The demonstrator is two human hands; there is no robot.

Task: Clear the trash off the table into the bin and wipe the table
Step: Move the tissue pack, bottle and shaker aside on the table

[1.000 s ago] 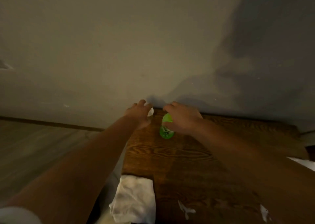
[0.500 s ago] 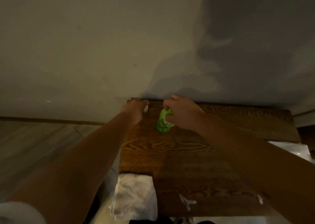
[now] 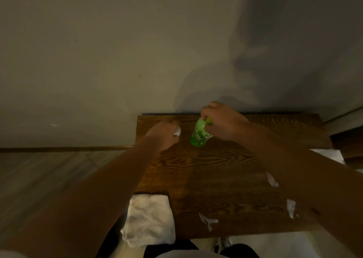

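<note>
Trash is what both hands are gathering at the far edge of a dark wooden table point(image 3: 225, 179) pushed against a plain wall. The right hand point(image 3: 222, 123) is wrapped around the top of a green plastic bottle point(image 3: 199, 135), which tilts with its base toward the person, low over the wood; whether the base touches it cannot be told. Just to the left of that grip, the left hand point(image 3: 165, 133) is curled shut on a small white scrap point(image 3: 177, 131) (probably paper or tissue), only a corner of it showing.

Nearer the person than either grip, three more white scraps lie on the wood: one by the near edge point(image 3: 208, 221), two under the right forearm point(image 3: 272, 179) point(image 3: 291, 207). A white cloth point(image 3: 149, 218) drapes over the near left corner. No bin is in view.

To do this step well, it seems wise to lift the bottle clear rather than drag it, keep it closed end up in case liquid remains, and hold the scrap firmly so it does not drop on the way to the bin.
</note>
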